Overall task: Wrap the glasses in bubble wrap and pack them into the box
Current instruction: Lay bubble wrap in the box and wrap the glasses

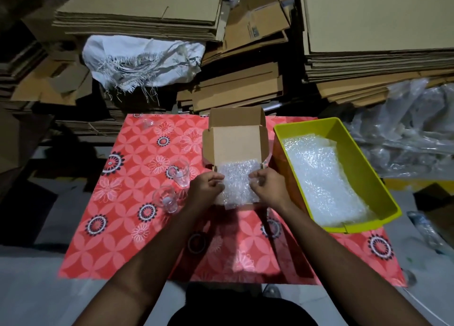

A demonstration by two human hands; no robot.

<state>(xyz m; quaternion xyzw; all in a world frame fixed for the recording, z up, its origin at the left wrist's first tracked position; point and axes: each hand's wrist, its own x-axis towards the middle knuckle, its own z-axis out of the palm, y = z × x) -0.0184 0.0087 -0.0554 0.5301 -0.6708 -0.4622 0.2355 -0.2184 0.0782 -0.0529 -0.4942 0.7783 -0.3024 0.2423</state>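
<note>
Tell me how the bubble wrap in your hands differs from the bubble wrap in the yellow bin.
The bubble wrap sheet is gripped at its sides by the left hand and right hand, over the cardboard box; the bubble wrap pile lies untouched inside the yellow bin. The held sheet looks much smaller than the pile. Both are clear and bubbly.

The box (pixel 235 148) stands open on the table (pixel 127 227), at its far middle; the bin (pixel 368 153) sits just right of it, with bubble wrap sheets (pixel 324 183) inside; two glasses (pixel 180 173) (pixel 167 199) stand left of the box; a bubble wrap piece (pixel 237 183) lies in the box's near part, between the left hand (pixel 206 187) and the right hand (pixel 269 184); flattened cardboard stacks (pixel 245 85) lie behind the table.
</note>
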